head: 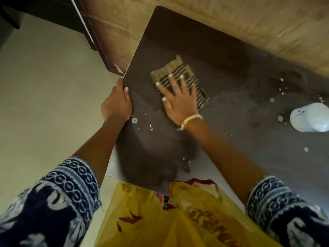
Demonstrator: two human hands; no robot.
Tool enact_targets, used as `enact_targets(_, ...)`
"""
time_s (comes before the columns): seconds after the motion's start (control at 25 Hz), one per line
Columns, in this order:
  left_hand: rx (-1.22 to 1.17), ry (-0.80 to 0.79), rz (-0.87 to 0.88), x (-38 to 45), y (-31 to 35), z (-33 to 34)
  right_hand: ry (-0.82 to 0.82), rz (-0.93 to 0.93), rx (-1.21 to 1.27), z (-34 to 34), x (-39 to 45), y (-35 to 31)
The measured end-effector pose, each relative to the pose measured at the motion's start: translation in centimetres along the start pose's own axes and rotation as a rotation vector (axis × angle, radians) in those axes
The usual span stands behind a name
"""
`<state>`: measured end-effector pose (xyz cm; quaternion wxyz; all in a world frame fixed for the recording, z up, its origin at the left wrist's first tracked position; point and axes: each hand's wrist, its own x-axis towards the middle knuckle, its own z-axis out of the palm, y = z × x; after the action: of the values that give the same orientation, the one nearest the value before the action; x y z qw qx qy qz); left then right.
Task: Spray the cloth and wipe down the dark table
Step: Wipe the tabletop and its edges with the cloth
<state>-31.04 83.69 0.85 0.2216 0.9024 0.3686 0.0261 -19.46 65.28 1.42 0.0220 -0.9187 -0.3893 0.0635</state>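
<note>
Cloth [179, 79], striped tan and dark, lies flat on the dark worktop [222, 68] toward its left far part, near the left edge. My right hand [179, 102] is spread wide, palm pressed down on the cloth's near half, fingers fanned across the stripes. My left hand [115, 104] curls over the worktop's left edge, thumb on top, fingers hidden underneath, bracing it. Step in hand looks like wiping, not spraying: nothing held for spraying. White bottle [310, 117] sits at the far right of the worktop, well apart from both hands; can't tell if it's the sprayer. White droplets [280, 118] and specks dot the surface near the bottle and also near the left edge; a damp-looking patch shows beside the left hand. Next move, I judge: keep palm pressure and sweep the cloth right toward the speckled area, steering short of the bottle. Frame is slightly blurred around the cloth.
</note>
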Motion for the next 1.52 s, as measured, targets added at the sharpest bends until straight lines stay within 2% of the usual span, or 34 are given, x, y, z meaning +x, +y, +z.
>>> enact_targets(0.12,0.003,0.014,0.015,0.2,-0.1,0.1,-0.059,-0.294,-0.020,1.4,-6.0,-3.7)
enact_targets(0.2,-0.003,0.012,0.016,0.2,-0.1,0.2,-0.044,-0.333,-0.023,0.9,-5.9,-2.1)
enact_targets(0.24,-0.001,0.009,0.014,0.2,-0.1,0.2,-0.008,-0.273,-0.032,0.5,-4.9,-0.4)
enact_targets(0.32,0.019,0.010,0.008,0.3,-0.1,0.2,0.048,-0.029,-0.047,-0.4,-1.8,4.0)
enact_targets(0.44,0.035,0.012,0.002,0.2,0.1,0.1,0.030,0.308,0.006,-2.0,1.8,10.4)
enact_targets(0.56,0.043,0.017,0.002,0.2,0.2,0.1,0.014,0.397,0.070,-1.7,2.4,9.9)
enact_targets(0.64,0.039,0.009,-0.002,0.1,0.3,0.0,0.014,0.304,0.076,-1.3,1.0,6.2)
enact_targets(0.8,0.033,0.015,0.008,0.0,0.4,-0.1,-0.022,-0.162,0.007,0.6,-6.5,-2.6)
enact_targets(0.88,0.031,0.027,0.020,0.0,0.3,0.1,-0.009,-0.207,0.004,1.2,-8.6,-2.9)
enact_targets(0.96,0.040,0.036,0.020,0.0,0.1,0.3,0.057,-0.027,0.045,0.6,-6.5,0.4)
enact_targets(1.12,0.056,0.042,0.015,0.2,0.0,0.4,0.083,0.503,0.091,-2.0,-0.8,12.6)
enact_targets(1.2,0.039,0.039,0.008,0.2,-0.1,0.3,0.062,0.669,0.147,-2.9,0.5,16.2)
enact_targets(1.28,0.020,0.028,0.012,0.1,-0.3,0.3,0.050,0.730,0.147,-2.7,1.1,15.1)
enact_targets(1.36,-0.055,-0.019,0.014,0.3,-0.6,0.2,0.056,0.605,0.106,-2.3,1.0,10.1)
enact_targets(1.52,-0.531,-0.150,-0.072,1.1,-2.7,-0.6,0.000,0.020,0.054,0.2,-4.1,-3.6)
